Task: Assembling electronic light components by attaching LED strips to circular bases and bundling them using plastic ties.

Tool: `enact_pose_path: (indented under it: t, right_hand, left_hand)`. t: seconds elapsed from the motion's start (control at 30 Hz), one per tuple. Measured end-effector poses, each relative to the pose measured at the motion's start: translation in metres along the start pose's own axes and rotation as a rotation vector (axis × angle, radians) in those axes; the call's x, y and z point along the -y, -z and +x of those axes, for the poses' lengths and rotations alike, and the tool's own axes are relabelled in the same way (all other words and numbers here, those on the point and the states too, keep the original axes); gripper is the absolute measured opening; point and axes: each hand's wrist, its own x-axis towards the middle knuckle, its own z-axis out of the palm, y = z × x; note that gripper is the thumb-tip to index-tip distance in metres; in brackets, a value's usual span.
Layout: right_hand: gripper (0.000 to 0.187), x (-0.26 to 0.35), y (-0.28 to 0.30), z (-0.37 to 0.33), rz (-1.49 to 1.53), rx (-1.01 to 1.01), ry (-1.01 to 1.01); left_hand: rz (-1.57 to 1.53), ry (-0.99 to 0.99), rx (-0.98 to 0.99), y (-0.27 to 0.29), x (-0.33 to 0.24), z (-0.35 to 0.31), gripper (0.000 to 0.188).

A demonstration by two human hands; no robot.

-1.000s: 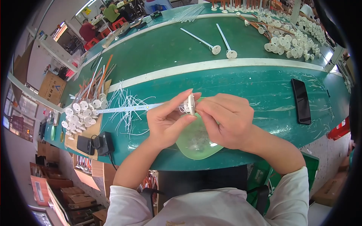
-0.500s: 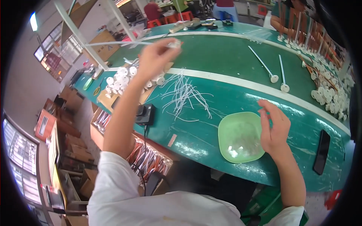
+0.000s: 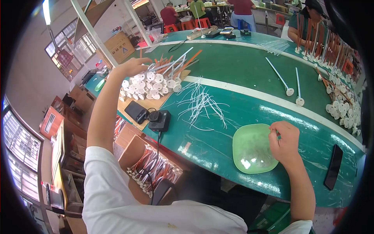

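On the green table, left fingers have parted near white discs, right fingers curled closed.

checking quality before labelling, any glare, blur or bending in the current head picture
Head view: white glare in the green bowl and streaks on the green table; head view: the white strip bends in an arc, left and right edges black; head view: left hand shows no strong blur.
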Motion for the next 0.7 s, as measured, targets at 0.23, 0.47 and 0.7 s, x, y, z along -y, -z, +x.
enact_pose_path:
  t: [0.23,0.47,0.7]
  right_hand:
    - [0.006,-0.001,0.003,0.001,-0.017,0.019,-0.008]
    - [0.005,-0.002,0.008,0.004,-0.09,0.004,-0.004]
    - [0.004,-0.016,0.0,0.002,-0.148,0.014,-0.017]
  left_hand:
    - [0.102,-0.024,0.011,-0.014,0.011,0.022,0.053]
    - [0.456,0.131,-0.035,0.008,-0.061,-0.003,0.063]
    - [-0.867,-0.53,-0.692,-0.078,-0.267,-0.022,0.023]
